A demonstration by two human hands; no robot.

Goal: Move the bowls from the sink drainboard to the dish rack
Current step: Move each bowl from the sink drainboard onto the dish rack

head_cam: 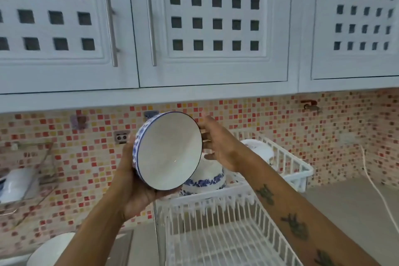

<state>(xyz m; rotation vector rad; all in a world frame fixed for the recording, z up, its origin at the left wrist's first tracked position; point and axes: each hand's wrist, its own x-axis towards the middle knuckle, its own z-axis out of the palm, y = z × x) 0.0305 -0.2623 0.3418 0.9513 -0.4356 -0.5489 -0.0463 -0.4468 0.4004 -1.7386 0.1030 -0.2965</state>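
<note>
I hold a white bowl with a blue flower pattern outside, tipped on its side with its opening toward me, above the white dish rack. My left hand cups it from below and behind. My right hand touches its right rim with fingers spread. An upside-down bowl with the same blue pattern sits in the rack right below. A white dish stands further back in the rack. Another white bowl sits at the lower left by the sink.
White wall cabinets hang close overhead. A mosaic tile backsplash runs behind. A wire wall shelf with a white item is at the left. A white cord lies on the grey counter at the right.
</note>
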